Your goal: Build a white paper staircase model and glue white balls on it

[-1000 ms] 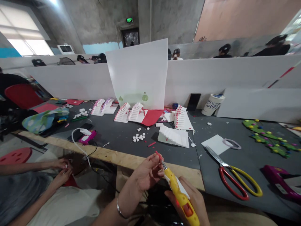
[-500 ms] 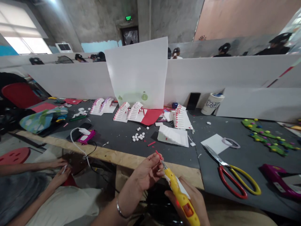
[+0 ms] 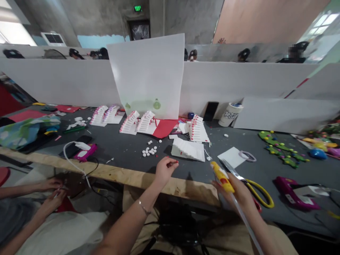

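My left hand (image 3: 165,170) is over the front edge of the dark table, thumb and forefinger pinched on a small red piece (image 3: 176,162). Just beyond it lies a white folded-paper stair piece (image 3: 188,149). White pebble-like bits (image 3: 149,152) are loose to its left. My right hand (image 3: 236,191) is wrapped round a yellow glue gun (image 3: 222,177), whose nozzle I cannot make out. Long-bladed scissors (image 3: 245,182) with red and yellow handles lie partly behind this hand. Several finished-looking stair pieces (image 3: 196,129) with red dots stand further back.
A white board (image 3: 148,78) stands at the back centre. At the right are a paper cup (image 3: 230,114), green garland (image 3: 281,148) and purple device (image 3: 294,194). Another person's hands (image 3: 54,193) work at lower left, near a white cable (image 3: 77,166).
My hands have moved apart: the left went forward with the red piece, the right went right with the glue gun. The red strip seen on the table is now hidden or gone. The view has shifted right.
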Tool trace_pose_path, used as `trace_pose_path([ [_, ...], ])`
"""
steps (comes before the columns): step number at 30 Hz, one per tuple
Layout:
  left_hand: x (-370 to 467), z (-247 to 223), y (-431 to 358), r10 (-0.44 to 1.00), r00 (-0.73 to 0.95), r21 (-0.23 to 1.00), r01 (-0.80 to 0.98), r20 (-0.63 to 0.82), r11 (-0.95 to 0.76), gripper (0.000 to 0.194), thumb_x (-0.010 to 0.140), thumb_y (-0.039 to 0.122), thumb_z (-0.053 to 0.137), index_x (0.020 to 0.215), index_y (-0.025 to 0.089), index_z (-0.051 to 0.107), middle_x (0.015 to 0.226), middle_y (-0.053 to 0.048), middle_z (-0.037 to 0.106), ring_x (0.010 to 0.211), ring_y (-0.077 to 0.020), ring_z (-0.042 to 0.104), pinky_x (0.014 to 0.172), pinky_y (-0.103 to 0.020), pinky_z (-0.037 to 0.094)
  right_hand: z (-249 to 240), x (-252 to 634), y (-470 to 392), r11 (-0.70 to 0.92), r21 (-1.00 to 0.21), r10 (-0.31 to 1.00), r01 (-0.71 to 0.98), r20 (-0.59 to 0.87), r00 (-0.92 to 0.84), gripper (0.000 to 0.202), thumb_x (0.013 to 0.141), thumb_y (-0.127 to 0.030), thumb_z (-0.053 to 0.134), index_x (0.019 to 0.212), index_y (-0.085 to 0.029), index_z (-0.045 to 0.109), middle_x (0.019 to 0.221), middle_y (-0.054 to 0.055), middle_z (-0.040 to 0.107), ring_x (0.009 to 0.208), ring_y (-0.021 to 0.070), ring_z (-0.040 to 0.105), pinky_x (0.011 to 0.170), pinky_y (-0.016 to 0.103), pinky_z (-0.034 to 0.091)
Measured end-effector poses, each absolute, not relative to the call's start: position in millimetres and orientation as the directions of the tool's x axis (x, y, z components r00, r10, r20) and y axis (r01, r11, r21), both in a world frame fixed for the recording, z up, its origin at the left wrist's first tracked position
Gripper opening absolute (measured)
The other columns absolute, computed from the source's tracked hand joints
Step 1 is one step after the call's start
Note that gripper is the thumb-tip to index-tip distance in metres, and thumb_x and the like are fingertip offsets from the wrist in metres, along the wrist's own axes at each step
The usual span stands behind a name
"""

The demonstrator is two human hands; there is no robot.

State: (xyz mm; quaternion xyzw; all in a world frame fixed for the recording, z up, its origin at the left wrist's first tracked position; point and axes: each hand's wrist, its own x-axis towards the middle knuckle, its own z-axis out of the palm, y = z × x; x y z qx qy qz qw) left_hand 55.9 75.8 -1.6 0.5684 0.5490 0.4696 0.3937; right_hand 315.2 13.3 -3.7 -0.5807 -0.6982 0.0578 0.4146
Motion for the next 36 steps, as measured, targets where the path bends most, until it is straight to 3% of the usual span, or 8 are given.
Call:
trace_pose_path([
  [6,80,-15,105,0.998,-0.005,0.765,0.642,0.061,-0.043,0.009,0.081,0.021,0.067,0.087,0.022,0.075,0.087,-0.001,0.066,0.077,-0.0130,0.060,0.067,-0.023,0.042,-11,388,77,0.133,-0.211,0.923,0.969,0.383,-0.043,0.027,0.080,-0.050,0.054,0.075,-0.024,0.048,0.076,0.007,0.058,0.062,0.0217,0.056,0.053,0.031,0.040],
  [9,89,-18,113,0.999,0.002,0.690,0.723,0.035,-0.026,0.011,0.084,0.025,0.066,0.090,0.023,0.075,0.094,-0.002,0.068,0.084,-0.0141,0.062,0.070,-0.024,0.043,-17,413,106,0.107,-0.137,0.927,0.985,0.371,-0.049,0.023,0.074,-0.044,0.060,0.078,-0.023,0.053,0.078,0.009,0.060,0.069,0.0243,0.060,0.055,0.031,0.042],
  [15,97,-22,122,1.000,-0.001,0.616,0.788,0.008,-0.004,0.015,0.088,0.032,0.062,0.094,0.025,0.074,0.097,-0.001,0.070,0.087,-0.0147,0.064,0.068,-0.024,0.042,-31,434,137,0.123,-0.138,0.941,0.983,0.331,-0.071,0.018,0.067,-0.038,0.064,0.072,-0.021,0.058,0.070,0.007,0.060,0.063,0.0237,0.061,0.057,0.033,0.047],
  [20,99,-25,127,1.000,0.019,0.593,0.805,0.010,-0.021,0.014,0.088,0.031,0.062,0.090,0.025,0.074,0.099,-0.001,0.071,0.091,-0.0154,0.064,0.067,-0.024,0.041,-27,436,131,0.194,-0.150,0.936,0.969,0.324,-0.137,0.016,0.072,-0.037,0.061,0.073,-0.022,0.064,0.066,0.007,0.063,0.064,0.0244,0.062,0.062,0.035,0.049],
  [25,103,-25,129,0.999,0.036,0.586,0.810,-0.001,-0.028,0.016,0.090,0.031,0.059,0.093,0.026,0.074,0.100,-0.002,0.072,0.093,-0.0162,0.064,0.069,-0.025,0.042,-8,404,127,0.284,-0.175,0.890,0.943,0.415,-0.191,0.028,0.084,-0.032,0.049,0.100,-0.016,0.067,0.097,0.018,0.068,0.087,0.0303,0.065,0.077,0.042,0.050],
  [31,108,-23,128,1.000,0.027,0.586,0.811,-0.011,-0.015,0.018,0.090,0.033,0.058,0.096,0.026,0.073,0.099,-0.001,0.072,0.092,-0.0161,0.064,0.069,-0.024,0.043,-10,323,135,0.457,-0.257,0.825,0.852,0.479,-0.298,0.029,0.089,-0.031,0.049,0.113,-0.021,0.062,0.106,0.011,0.068,0.099,0.0267,0.064,0.086,0.041,0.052],
  [36,110,-21,130,1.000,0.000,0.577,0.817,-0.010,0.005,0.018,0.090,0.031,0.057,0.096,0.027,0.073,0.100,-0.001,0.073,0.092,-0.0161,0.065,0.068,-0.024,0.042,-22,281,136,0.489,-0.295,0.815,0.821,0.491,-0.309,0.032,0.089,-0.029,0.052,0.119,-0.021,0.059,0.109,0.010,0.067,0.096,0.0249,0.066,0.079,0.036,0.054],
])
